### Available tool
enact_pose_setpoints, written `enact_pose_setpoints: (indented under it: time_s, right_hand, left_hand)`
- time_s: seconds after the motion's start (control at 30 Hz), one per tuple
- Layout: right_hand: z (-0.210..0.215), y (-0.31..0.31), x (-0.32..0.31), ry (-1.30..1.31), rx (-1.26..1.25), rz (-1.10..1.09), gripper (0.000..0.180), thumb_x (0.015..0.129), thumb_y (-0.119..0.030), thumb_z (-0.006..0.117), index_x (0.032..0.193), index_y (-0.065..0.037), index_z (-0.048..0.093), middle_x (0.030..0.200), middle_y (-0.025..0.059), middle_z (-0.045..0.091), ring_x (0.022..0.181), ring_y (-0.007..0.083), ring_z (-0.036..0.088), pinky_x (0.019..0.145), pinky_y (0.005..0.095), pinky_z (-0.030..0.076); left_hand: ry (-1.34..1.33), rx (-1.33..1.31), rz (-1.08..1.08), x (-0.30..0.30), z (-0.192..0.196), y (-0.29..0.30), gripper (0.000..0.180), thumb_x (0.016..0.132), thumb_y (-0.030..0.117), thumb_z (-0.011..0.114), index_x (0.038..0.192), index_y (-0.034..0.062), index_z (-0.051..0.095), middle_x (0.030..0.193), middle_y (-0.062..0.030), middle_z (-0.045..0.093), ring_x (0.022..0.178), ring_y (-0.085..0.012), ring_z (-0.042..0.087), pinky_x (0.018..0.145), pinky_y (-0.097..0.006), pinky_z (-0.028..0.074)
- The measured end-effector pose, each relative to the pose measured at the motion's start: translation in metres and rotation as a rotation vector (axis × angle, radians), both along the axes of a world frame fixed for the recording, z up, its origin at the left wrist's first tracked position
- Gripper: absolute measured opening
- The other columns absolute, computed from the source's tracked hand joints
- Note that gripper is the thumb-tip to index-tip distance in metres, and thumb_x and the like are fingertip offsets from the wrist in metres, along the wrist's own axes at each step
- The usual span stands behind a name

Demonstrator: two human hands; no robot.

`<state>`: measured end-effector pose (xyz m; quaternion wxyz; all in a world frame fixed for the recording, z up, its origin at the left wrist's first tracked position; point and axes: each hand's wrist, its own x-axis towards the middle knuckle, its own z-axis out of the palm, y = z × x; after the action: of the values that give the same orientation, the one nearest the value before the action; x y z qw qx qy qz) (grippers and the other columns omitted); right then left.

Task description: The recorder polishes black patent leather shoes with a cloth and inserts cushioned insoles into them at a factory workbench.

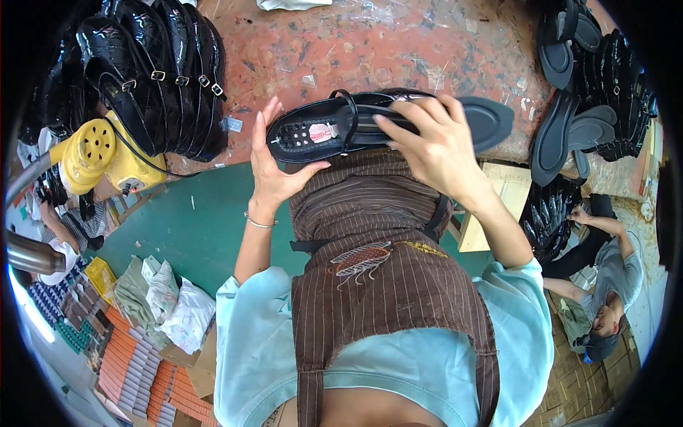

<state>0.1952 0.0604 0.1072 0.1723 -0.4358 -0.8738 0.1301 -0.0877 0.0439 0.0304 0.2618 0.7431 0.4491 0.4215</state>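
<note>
a glossy black shoe (311, 147), smooth and round at the heel with a thin looped strap, sits between the two hands at the near edge of the table. its inside shows punched round holes and a pale label with a pink mark. the left hand (276, 167) is spread wide, thumb and fingers apart around the heel without closing on it. the right hand (434, 142) is bent, its fingers curled over the middle of a matte black insole (489, 122), which it holds; the pointed end sticks out to the right, with a grooved line following its outline.

the table (356, 50) is worn reddish brown, scuffed and dotted with clear scraps. black patent shoes (153, 78) with quilted texture and gold buckles are packed at the left, beside a yellow lamp (89, 153). more flat insoles (551, 139) lie at the right. below spreads a green floor (206, 220), with white plastic bags (188, 313); at the right, a co-worker (612, 274) in grey reaches toward black shoes.
</note>
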Motion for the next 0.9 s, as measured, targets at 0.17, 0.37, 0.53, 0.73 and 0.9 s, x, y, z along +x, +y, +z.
enact_pose_setpoints:
  time_s: [0.17,0.37,0.53,0.73,0.9]
  right_hand:
    - [-0.030,0.008,-0.049,0.198,-0.071,0.074,0.021,0.070,-0.012,0.074,0.091,-0.009,0.075,0.105,0.0052,0.066,0.099,0.0222,0.060,0.090,0.0373,0.045]
    - [-0.042,0.011,-0.073,0.269,-0.154,0.050,0.023,0.073,-0.009,0.073,0.096,-0.009,0.077,0.104,0.0061,0.068,0.094,0.0234,0.061,0.086,0.0374,0.048]
    - [-0.042,0.013,-0.080,0.250,-0.232,0.042,0.026,0.072,-0.007,0.073,0.098,-0.008,0.077,0.107,0.0073,0.067,0.096,0.0244,0.060,0.087,0.0379,0.048]
    - [-0.044,0.009,-0.083,0.154,-0.250,0.108,0.029,0.076,-0.009,0.061,0.102,-0.001,0.074,0.122,0.0141,0.062,0.105,0.0278,0.059,0.097,0.0393,0.045]
    - [-0.063,0.024,-0.088,0.222,-0.179,0.538,0.045,0.084,-0.011,0.055,0.128,-0.004,0.061,0.138,0.0157,0.054,0.133,0.0295,0.047,0.113,0.0406,0.037]
  left_hand:
    - [-0.088,-0.015,0.045,0.007,-0.006,-0.003,0.136,0.055,0.042,0.094,0.153,0.0048,0.007,0.141,-0.0274,0.043,0.127,-0.0385,0.050,0.106,-0.046,0.044]
    - [-0.157,-0.028,0.033,0.006,-0.008,-0.004,0.137,0.057,0.048,0.092,0.153,0.0050,0.004,0.141,-0.0284,0.043,0.126,-0.0394,0.050,0.106,-0.047,0.043]
    - [-0.168,-0.047,0.016,0.001,-0.013,-0.004,0.137,0.058,0.049,0.091,0.153,0.0059,0.003,0.142,-0.0294,0.042,0.127,-0.0394,0.049,0.104,-0.047,0.044]
    - [-0.244,-0.108,-0.007,-0.002,-0.014,-0.004,0.127,0.064,0.053,0.087,0.154,0.0064,0.010,0.142,-0.0297,0.043,0.128,-0.0392,0.049,0.107,-0.048,0.039]
    - [-0.226,-0.113,-0.032,-0.008,-0.006,0.006,0.094,0.077,0.055,0.075,0.147,0.0044,0.038,0.141,-0.0267,0.048,0.126,-0.0394,0.051,0.106,-0.047,0.040]
